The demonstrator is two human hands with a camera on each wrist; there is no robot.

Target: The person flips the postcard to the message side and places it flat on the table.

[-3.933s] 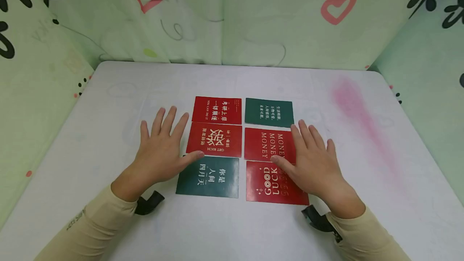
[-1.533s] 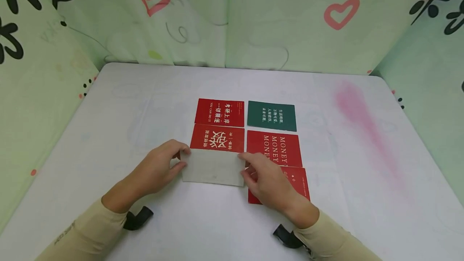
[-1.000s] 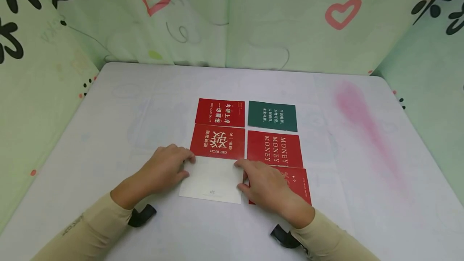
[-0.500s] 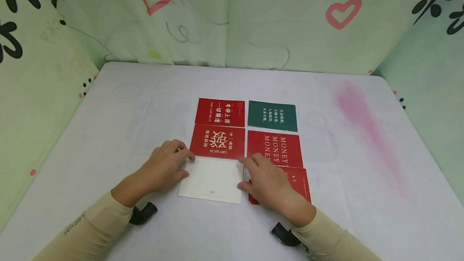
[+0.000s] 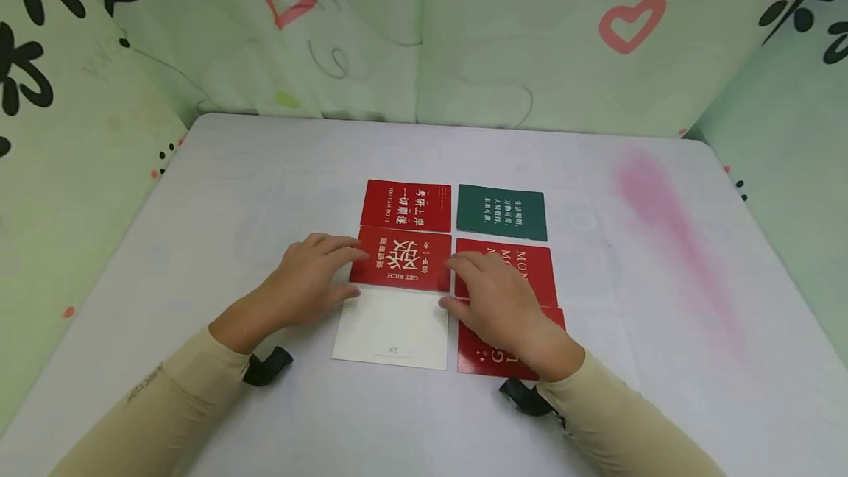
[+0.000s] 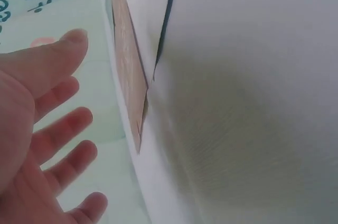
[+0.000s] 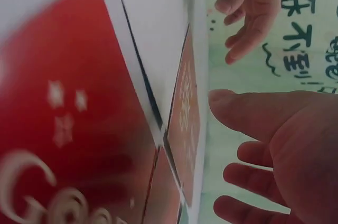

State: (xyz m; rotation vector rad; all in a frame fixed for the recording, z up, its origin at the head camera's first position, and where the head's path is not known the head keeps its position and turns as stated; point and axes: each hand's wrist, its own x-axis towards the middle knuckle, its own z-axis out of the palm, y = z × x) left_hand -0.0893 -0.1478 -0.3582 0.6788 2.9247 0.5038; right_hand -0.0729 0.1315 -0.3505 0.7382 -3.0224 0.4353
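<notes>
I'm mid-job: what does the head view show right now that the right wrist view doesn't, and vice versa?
Only the head view: the pink smear on the table, and both tan sleeves.

Only the right wrist view: the palm side of the right hand, and whole characters of the black wall writing.

Both: the white card, the red GET RICH card beyond it, the red card on the white one's right, and the left hand.

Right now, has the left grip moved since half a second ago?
Yes, forward: in the head view, the left grip has shifted from the white card toward the GET RICH card.
</notes>
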